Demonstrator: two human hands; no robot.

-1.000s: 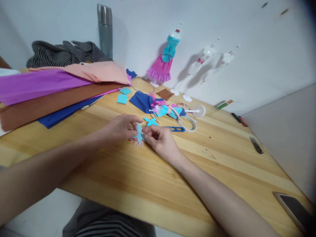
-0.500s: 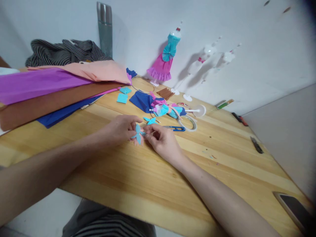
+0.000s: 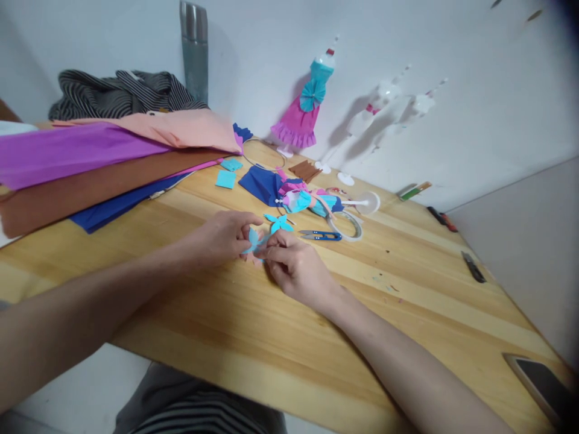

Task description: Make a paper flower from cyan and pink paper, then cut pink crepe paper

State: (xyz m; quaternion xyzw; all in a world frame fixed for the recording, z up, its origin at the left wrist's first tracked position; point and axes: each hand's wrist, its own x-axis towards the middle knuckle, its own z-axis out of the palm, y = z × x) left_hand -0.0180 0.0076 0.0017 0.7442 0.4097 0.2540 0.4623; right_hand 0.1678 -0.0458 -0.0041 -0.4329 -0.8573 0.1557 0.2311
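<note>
My left hand point(image 3: 228, 236) pinches a small paper flower point(image 3: 253, 239) with light blue petals layered over peach ones, held just above the wooden table. My right hand point(image 3: 292, 259) has its fingertips closed at the flower's right side, covering part of the blue petals. Whether the right fingers grip the flower or only press on it, I cannot tell. Just beyond my hands lies another turquoise paper flower point(image 3: 280, 223). To its right rest blue thread snips point(image 3: 320, 235) and a roll of clear tape point(image 3: 356, 228).
A small mannequin in blue paper point(image 3: 312, 202) lies behind the flowers. Another mannequin in a pink skirt point(image 3: 301, 120) stands by the wall. Coloured paper sheets point(image 3: 85, 154) stretch across the left. A box cutter point(image 3: 473, 267) and a phone point(image 3: 543, 383) lie at the right.
My right fingers have moved left over the paper flower and now cover more of its blue petals. My left hand keeps its pinch. The view has shifted slightly.
</note>
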